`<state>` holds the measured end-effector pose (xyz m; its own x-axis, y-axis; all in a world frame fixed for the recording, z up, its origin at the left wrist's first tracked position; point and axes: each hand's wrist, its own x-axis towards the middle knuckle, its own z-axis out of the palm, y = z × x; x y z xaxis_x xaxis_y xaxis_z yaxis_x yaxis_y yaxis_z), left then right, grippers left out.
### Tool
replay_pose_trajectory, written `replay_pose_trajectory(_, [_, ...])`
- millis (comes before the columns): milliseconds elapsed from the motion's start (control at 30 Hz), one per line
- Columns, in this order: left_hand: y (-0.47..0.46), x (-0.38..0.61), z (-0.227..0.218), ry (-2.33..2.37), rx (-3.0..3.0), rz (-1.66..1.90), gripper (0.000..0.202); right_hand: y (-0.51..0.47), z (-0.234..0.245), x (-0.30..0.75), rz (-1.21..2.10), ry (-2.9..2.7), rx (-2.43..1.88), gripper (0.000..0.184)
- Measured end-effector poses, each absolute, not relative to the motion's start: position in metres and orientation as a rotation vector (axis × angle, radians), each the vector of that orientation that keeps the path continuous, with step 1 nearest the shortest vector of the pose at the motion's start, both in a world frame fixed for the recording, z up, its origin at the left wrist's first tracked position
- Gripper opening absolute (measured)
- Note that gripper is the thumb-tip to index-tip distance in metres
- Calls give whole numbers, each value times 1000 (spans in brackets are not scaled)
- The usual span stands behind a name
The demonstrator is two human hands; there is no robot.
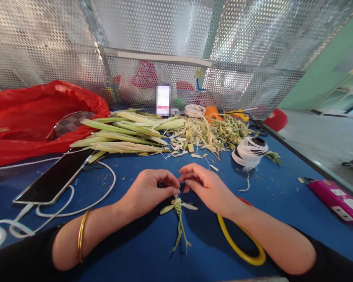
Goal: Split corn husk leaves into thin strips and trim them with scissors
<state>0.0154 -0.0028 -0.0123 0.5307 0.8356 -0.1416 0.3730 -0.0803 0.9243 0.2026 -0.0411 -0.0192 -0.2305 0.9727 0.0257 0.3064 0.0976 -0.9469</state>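
A small woven piece of green leaf strips [178,213] hangs between my hands over the blue table [135,250], its loose ends trailing toward me. My left hand [148,190] pinches its top with fingers closed. My right hand [204,186] is curled right beside it, fingertips meeting the left ones at the same spot. A gold bangle [81,237] sits on my left wrist. Under my right forearm lies a yellow ring [241,248].
A pile of long green leaves [123,135] and cut scraps [211,133] lies behind the hands. A white cord spool [250,150], a phone [54,178] with white cable, a red plastic bag [32,117], a pink case [337,199] and perforated metal walls surround them.
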Motion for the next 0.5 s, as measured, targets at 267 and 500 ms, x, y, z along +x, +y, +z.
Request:
replay_pose_trajectory(267, [-11,13,-10,988,2093,654,14,-42,-22,197,1323,-1671,-1214,19])
replay_pose_trajectory(500, [-13,13,-19,1018,2440,825,13,-45,-25,197,1248,-1735,-1269,24])
